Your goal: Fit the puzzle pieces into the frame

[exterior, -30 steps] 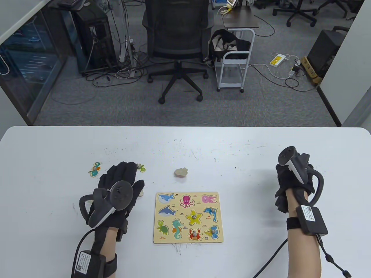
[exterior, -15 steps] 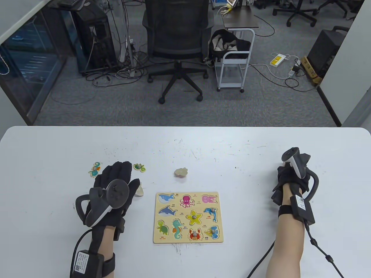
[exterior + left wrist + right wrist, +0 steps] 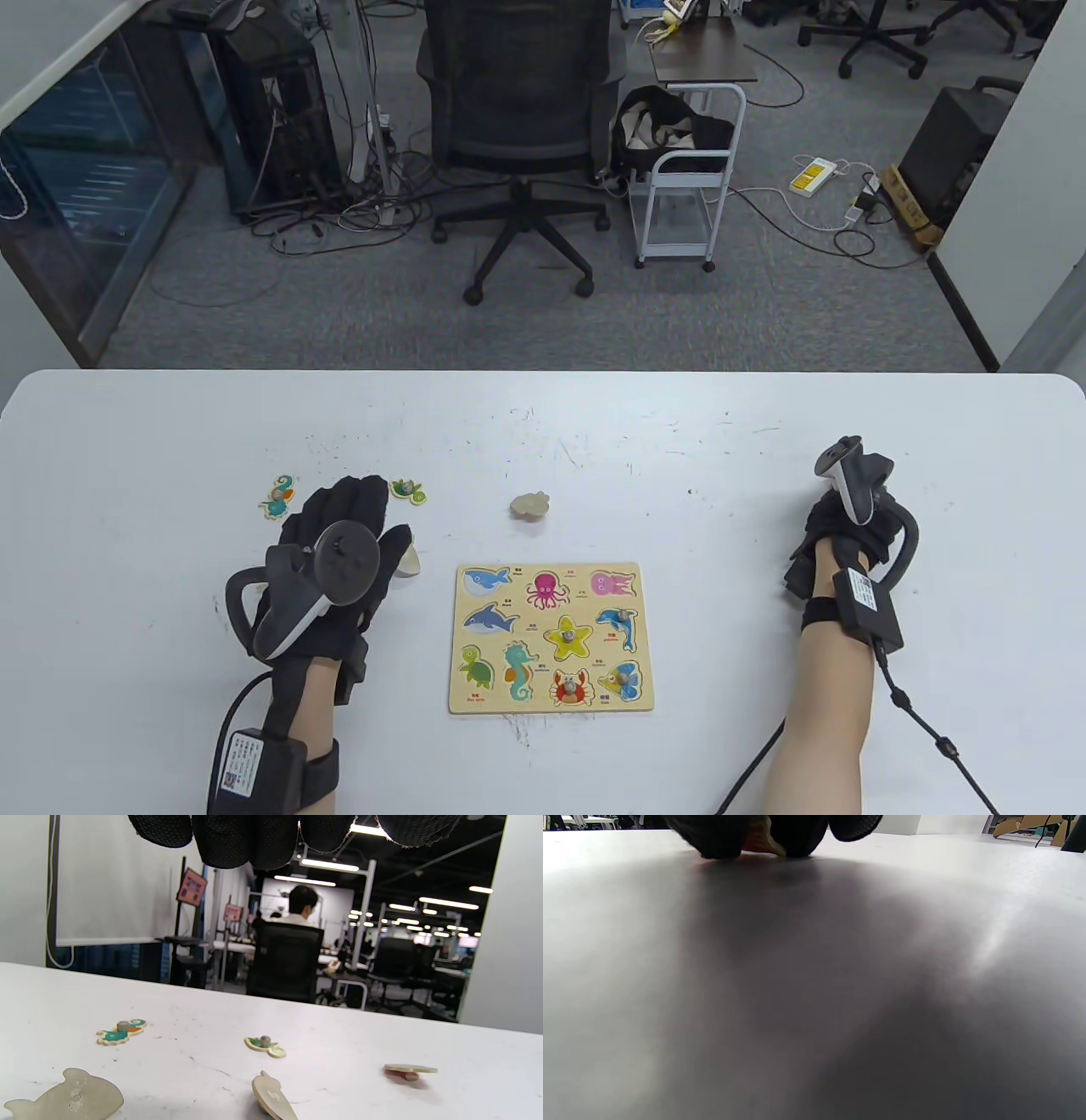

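- Setting: open-plan office that doubles as a lab or recording room.
- White bench point(image 3: 170, 441), top scuffed and marked; grey carpet floor point(image 3: 764, 323) beyond its far edge.
- Black mesh office chair point(image 3: 519, 110) on castors faces the bench; more castor chairs point(image 3: 874, 34) farther back.
- Computer tower point(image 3: 271, 110) on the floor at far left, loose cables point(image 3: 339, 221) tangled beside it.
- White rolling cart point(image 3: 691, 178) holding a dark bag; power strip point(image 3: 810, 174) with leads on the carpet.
- Left wrist view: rows of ceiling strip lights point(image 3: 328, 865), desks, a seated person point(image 3: 302, 906) seen from behind.
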